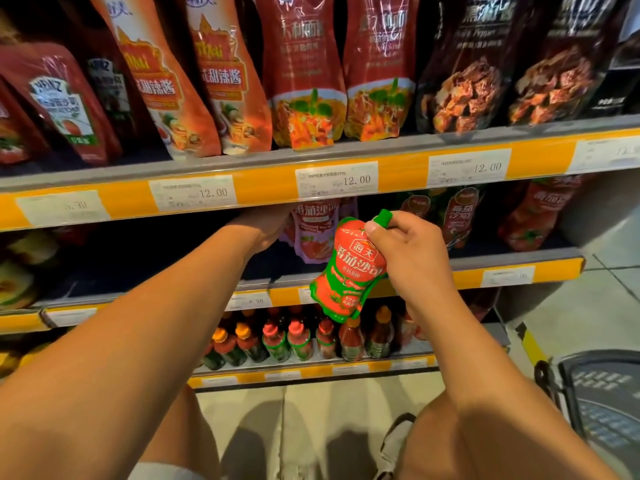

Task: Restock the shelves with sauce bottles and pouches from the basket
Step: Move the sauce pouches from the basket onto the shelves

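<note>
Across the whole view a shelving unit is seen, its top shelf point(242, 161) lined with tall standing pouches: red ketchup ones at the left, orange chilli ones, red pasta-sauce ones, and dark pepper-sauce ones point(464, 74) at the right. Yellow price strips with white tags marked 12.00 are fixed along the shelf edge. On the middle shelf point(519, 258) smaller red tomato pouches are stood, and on the bottom shelf rows of small bottles point(304, 337) with red and orange caps are packed. At the lower right, on the tiled floor, part of a dark basket point(602, 403) is visible. The left hand point(263, 230) is reached into the middle shelf under the price strip; its fingers are hidden, so its state cannot be told. A red-and-green pouch point(349, 271) is hung in front of the middle shelf, pinched at its green cap by the curled fingers of the right hand point(408, 247).
</note>
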{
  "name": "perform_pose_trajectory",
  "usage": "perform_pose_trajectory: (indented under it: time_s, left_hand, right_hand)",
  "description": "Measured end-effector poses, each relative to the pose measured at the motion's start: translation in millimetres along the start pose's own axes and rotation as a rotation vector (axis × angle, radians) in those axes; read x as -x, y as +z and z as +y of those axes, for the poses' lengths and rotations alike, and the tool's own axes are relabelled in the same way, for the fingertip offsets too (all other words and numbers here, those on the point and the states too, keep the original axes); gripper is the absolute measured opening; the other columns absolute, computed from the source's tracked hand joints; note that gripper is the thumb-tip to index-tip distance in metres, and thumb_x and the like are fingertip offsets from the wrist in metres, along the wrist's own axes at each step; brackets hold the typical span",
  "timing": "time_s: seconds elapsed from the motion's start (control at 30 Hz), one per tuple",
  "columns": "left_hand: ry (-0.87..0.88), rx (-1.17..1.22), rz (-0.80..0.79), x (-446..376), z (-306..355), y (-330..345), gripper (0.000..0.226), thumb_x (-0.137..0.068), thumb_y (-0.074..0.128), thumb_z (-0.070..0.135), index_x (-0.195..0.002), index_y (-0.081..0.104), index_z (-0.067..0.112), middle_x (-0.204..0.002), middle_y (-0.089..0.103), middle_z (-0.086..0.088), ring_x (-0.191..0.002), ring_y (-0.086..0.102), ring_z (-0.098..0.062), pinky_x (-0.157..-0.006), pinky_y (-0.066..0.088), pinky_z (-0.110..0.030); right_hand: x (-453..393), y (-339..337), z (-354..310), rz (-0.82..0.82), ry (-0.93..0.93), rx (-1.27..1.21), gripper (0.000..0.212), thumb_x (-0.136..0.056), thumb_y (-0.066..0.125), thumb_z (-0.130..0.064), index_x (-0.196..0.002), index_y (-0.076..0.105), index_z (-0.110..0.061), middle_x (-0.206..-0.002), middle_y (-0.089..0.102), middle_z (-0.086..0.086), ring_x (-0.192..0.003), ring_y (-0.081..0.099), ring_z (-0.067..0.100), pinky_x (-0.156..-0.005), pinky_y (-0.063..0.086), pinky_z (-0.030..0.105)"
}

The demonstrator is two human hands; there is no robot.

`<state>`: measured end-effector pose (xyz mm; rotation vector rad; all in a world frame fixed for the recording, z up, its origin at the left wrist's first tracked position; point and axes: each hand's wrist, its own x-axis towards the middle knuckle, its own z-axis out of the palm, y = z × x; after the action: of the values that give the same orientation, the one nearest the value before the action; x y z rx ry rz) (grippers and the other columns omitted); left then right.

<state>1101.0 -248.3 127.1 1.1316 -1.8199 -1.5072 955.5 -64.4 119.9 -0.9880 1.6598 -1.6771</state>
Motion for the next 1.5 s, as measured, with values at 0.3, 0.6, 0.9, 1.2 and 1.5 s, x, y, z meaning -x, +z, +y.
perform_pose_trajectory:
  time_s: [0.3, 0.6, 0.9, 1.2, 1.5]
  left_hand:
    - [0.115, 0.321, 0.275, 49.2, -11.0, -35.5, 0.062, -0.072, 0.084, 0.018, -0.131, 0.065, 0.011, -0.133, 0.068, -0.017, -0.124, 0.065, -0.034, -0.11, 0.05, -0.052]
    - [0.135, -0.489, 0.427, 121.3, -116.2, -144.9, 0.028, -0.102, 0.062, 0.038, -0.124, 0.072, 0.024, -0.118, 0.069, 0.007, -0.109, 0.063, -0.01, -0.092, 0.05, -0.029]
    - [0.154, -1.061, 0.144, 128.8, -149.7, -189.4, 0.07, -0.097, 0.057, 0.057, -0.154, 0.041, 0.018, -0.145, 0.053, -0.008, -0.134, 0.049, -0.03, -0.113, 0.037, -0.049]
    - [0.096, -1.04, 0.097, 123.8, -156.0, -199.6, 0.056, -0.095, 0.057, 0.046, -0.143, 0.051, 0.018, -0.14, 0.052, -0.009, -0.131, 0.05, -0.032, -0.107, 0.043, -0.048]
    - [0.047, -0.928, 0.068, 121.5, -148.4, -202.9, 0.048, -0.093, 0.058, 0.041, -0.137, 0.056, 0.022, -0.135, 0.052, -0.006, -0.122, 0.051, -0.03, -0.105, 0.044, -0.047]
  right_hand:
    - [5.5, 22.1, -2.4, -0.072, -0.05, 0.009, 0.009, -0.098, 0.07, -0.025, -0.094, 0.072, -0.017, -0.082, 0.074, 0.006, -0.078, 0.07, 0.01, -0.062, 0.054, 0.021]
    - [20.8, 84.2, -5.6, -0.138, -0.084, -0.016, 0.011, -0.101, 0.066, -0.025, -0.097, 0.071, -0.016, -0.087, 0.074, 0.001, -0.08, 0.067, 0.007, -0.065, 0.053, 0.021]
    - [15.1, 170.1, -22.1, 0.06, 0.136, -0.236, 0.036, -0.101, 0.064, -0.016, -0.072, 0.044, -0.02, -0.063, 0.054, -0.004, -0.056, 0.055, 0.005, -0.061, 0.044, 0.03]
    - [-2.5, 222.3, -35.0, 0.287, 0.008, -0.214, 0.029, -0.093, 0.052, 0.01, -0.089, 0.06, -0.017, -0.086, 0.067, -0.001, -0.064, 0.062, 0.012, -0.06, 0.049, 0.033]
    - [-44.9, 246.0, -2.6, 0.091, 0.253, 0.445, 0.013, -0.101, 0.054, -0.017, -0.101, 0.058, -0.005, -0.122, 0.063, 0.03, -0.069, 0.05, 0.019, -0.062, 0.045, 0.025]
